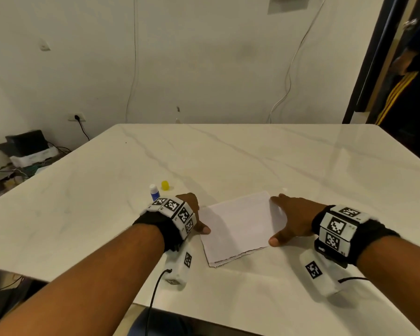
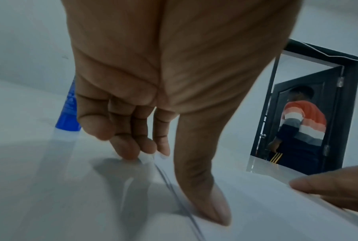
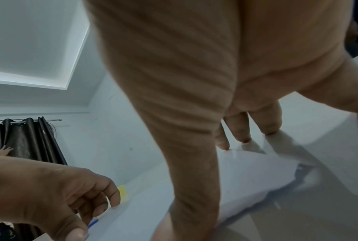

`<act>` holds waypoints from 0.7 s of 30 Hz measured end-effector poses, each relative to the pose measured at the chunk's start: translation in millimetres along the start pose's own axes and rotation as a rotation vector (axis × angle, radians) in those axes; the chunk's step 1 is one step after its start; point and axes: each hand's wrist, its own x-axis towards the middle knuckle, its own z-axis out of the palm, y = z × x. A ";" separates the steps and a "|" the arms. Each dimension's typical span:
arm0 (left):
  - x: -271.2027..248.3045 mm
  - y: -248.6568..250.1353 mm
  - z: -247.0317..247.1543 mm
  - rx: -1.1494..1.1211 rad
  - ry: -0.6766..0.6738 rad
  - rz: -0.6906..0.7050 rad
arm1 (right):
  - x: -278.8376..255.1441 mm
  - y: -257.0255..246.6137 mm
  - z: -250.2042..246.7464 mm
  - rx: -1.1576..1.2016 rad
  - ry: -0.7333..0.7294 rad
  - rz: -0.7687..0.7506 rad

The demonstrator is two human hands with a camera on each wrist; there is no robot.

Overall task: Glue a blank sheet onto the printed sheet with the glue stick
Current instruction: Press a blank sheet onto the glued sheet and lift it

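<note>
Your left hand and right hand, fingers spread, press the blank sheet flat, probably bonding it to the printed sheet.

On the white marbled counter lay a blank sheet on top of the printed sheet, whose dark lettering peeked out along the near edge. The left hand rested at the blank sheet's left edge, thumb flat on the paper. The right hand lay spread over the right edge, thumb pressed at the near corner. Just beyond the left hand stood the blue glue stick, with its yellow cap set apart beside it. Marker-covered bands wrapped both wrists.
</note>
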 end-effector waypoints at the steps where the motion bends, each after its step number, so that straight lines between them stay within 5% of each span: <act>1: 0.5 -0.5 0.2 -0.032 -0.004 0.000 | 0.3 0.5 0.0 0.001 0.005 -0.002; 8: 7.4 1.1 6.8 -0.132 0.144 -0.093 | 2.9 2.7 0.9 0.020 0.009 -0.005; 15: -2.6 -0.3 -0.7 -0.240 0.120 -0.101 | 0.6 5.7 7.4 0.054 0.031 -0.010; 21: -40.9 -2.3 -21.7 -0.874 0.154 -0.062 | -31.3 -5.8 5.1 0.258 0.137 -0.128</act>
